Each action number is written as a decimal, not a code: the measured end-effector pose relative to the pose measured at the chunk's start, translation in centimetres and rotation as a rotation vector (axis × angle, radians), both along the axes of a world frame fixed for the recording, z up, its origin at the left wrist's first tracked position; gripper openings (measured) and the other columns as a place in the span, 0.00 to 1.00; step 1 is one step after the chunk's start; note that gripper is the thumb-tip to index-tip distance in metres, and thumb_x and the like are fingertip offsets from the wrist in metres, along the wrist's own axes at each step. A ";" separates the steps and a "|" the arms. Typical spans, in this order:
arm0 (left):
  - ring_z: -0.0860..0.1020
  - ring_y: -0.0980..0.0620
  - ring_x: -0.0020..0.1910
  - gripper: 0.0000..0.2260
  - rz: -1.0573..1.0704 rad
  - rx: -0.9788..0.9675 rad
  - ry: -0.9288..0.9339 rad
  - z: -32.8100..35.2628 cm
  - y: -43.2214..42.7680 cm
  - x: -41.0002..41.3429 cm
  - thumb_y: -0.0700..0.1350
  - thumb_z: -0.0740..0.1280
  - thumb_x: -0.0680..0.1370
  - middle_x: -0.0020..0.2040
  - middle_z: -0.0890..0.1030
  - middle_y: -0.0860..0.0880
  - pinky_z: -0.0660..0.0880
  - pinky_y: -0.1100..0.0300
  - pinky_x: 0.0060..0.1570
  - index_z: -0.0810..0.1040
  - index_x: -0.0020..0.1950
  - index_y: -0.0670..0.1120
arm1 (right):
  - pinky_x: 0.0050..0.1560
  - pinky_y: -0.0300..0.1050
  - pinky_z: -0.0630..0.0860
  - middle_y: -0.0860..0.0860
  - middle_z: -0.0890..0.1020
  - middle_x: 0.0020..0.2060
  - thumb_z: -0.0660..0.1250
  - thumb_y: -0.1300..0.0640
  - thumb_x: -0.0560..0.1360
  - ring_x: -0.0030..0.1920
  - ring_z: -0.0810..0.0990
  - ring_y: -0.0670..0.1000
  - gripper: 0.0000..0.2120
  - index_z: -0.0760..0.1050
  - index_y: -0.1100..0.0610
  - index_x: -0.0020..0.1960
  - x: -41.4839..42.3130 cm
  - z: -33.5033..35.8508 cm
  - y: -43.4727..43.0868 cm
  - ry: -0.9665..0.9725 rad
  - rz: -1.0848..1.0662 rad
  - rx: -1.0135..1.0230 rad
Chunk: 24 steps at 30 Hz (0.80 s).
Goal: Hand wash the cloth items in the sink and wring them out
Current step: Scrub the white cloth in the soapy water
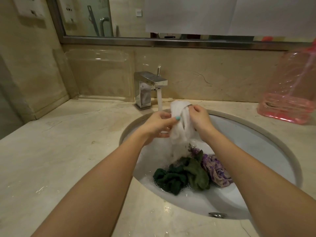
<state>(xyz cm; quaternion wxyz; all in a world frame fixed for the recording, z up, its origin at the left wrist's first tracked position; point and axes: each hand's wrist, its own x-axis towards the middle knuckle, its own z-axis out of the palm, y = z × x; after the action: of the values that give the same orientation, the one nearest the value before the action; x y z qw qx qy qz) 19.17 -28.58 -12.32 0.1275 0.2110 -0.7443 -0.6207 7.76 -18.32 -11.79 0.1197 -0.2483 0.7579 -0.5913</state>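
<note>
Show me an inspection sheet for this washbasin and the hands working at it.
Surface: beige marble counter, wet patches near the white oval sink basin.
Job's things: white wet cloth held over the basin; dark green cloth, olive green cloth and purple patterned cloth bunched in shallow foamy water.
Clutter: pink clear plastic container on counter, right; clear plastic tray leaning on the wall.
Hands: left hand and right hand both grip the white cloth.
Cables: nothing seen.
Surroundings: chrome square faucet running; framed mirror above.
</note>
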 end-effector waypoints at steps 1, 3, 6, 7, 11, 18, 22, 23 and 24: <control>0.80 0.53 0.41 0.11 0.038 0.001 0.048 0.1 0.1 -0.1 0.49 0.68 0.79 0.44 0.80 0.50 0.77 0.61 0.39 0.77 0.56 0.43 | 0.38 0.42 0.68 0.52 0.74 0.38 0.56 0.53 0.82 0.38 0.73 0.51 0.09 0.69 0.55 0.46 0.0 0.1 0.2 -0.052 0.044 -0.009; 0.79 0.49 0.45 0.07 0.181 0.038 0.135 0.2 -0.1 -0.4 0.47 0.63 0.82 0.46 0.80 0.48 0.78 0.54 0.46 0.76 0.52 0.45 | 0.39 0.43 0.72 0.50 0.77 0.42 0.60 0.53 0.81 0.39 0.76 0.49 0.02 0.70 0.51 0.51 0.4 0.2 0.7 -0.136 0.211 -0.044; 0.79 0.43 0.55 0.06 0.334 0.157 0.251 0.3 -0.9 -0.5 0.46 0.58 0.84 0.56 0.80 0.44 0.78 0.44 0.57 0.72 0.58 0.48 | 0.50 0.49 0.76 0.53 0.78 0.52 0.63 0.44 0.79 0.46 0.77 0.52 0.18 0.69 0.48 0.66 0.8 0.2 0.5 -0.151 0.415 -0.005; 0.79 0.44 0.56 0.07 0.335 0.157 0.286 0.4 -0.8 -0.5 0.47 0.57 0.84 0.57 0.80 0.44 0.77 0.45 0.57 0.72 0.58 0.48 | 0.54 0.52 0.76 0.54 0.77 0.54 0.61 0.39 0.78 0.48 0.76 0.52 0.19 0.70 0.47 0.65 1.0 0.3 0.3 -0.154 0.421 0.009; 0.79 0.45 0.57 0.09 0.321 0.076 0.333 0.5 0.0 -0.9 0.50 0.56 0.84 0.57 0.80 0.43 0.76 0.49 0.60 0.75 0.52 0.53 | 0.50 0.49 0.75 0.54 0.76 0.45 0.57 0.43 0.81 0.45 0.73 0.52 0.13 0.72 0.50 0.48 1.4 1.0 0.1 -0.073 0.306 0.146; 0.77 0.50 0.44 0.12 0.495 0.123 0.339 0.8 -0.7 -1.4 0.49 0.57 0.84 0.42 0.78 0.48 0.75 0.55 0.46 0.75 0.46 0.47 | 0.34 0.43 0.58 0.49 0.63 0.31 0.55 0.54 0.83 0.33 0.62 0.47 0.16 0.62 0.54 0.36 0.7 0.3 0.4 0.087 0.127 -0.016; 0.76 0.55 0.31 0.13 0.421 0.129 0.267 1.0 -0.5 -0.9 0.52 0.59 0.83 0.36 0.78 0.49 0.74 0.60 0.33 0.77 0.47 0.45 | 0.36 0.39 0.63 0.46 0.65 0.34 0.51 0.52 0.84 0.35 0.64 0.44 0.14 0.64 0.52 0.40 1.7 0.7 -0.6 0.038 0.128 -0.011; 0.77 0.55 0.35 0.13 0.420 0.109 0.258 1.0 -0.1 -1.0 0.53 0.59 0.83 0.39 0.79 0.49 0.76 0.60 0.37 0.76 0.48 0.45 | 0.36 0.37 0.63 0.44 0.66 0.35 0.51 0.53 0.84 0.35 0.65 0.42 0.13 0.66 0.52 0.42 2.3 0.9 -0.9 0.043 0.149 -0.008; 0.79 0.53 0.40 0.14 0.439 0.094 0.248 0.9 0.2 -1.3 0.53 0.59 0.83 0.43 0.80 0.48 0.77 0.57 0.43 0.77 0.50 0.45 | 0.35 0.35 0.64 0.44 0.67 0.34 0.52 0.54 0.84 0.35 0.65 0.41 0.13 0.67 0.52 0.42 3.1 1.1 -1.3 0.052 0.174 -0.022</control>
<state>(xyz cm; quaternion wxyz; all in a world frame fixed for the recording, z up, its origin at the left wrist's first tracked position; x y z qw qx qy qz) 17.91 -28.36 -11.37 0.3397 0.2954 -0.6294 -0.6333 10.84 -19.58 -10.72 0.1483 -0.3295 0.7298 -0.5803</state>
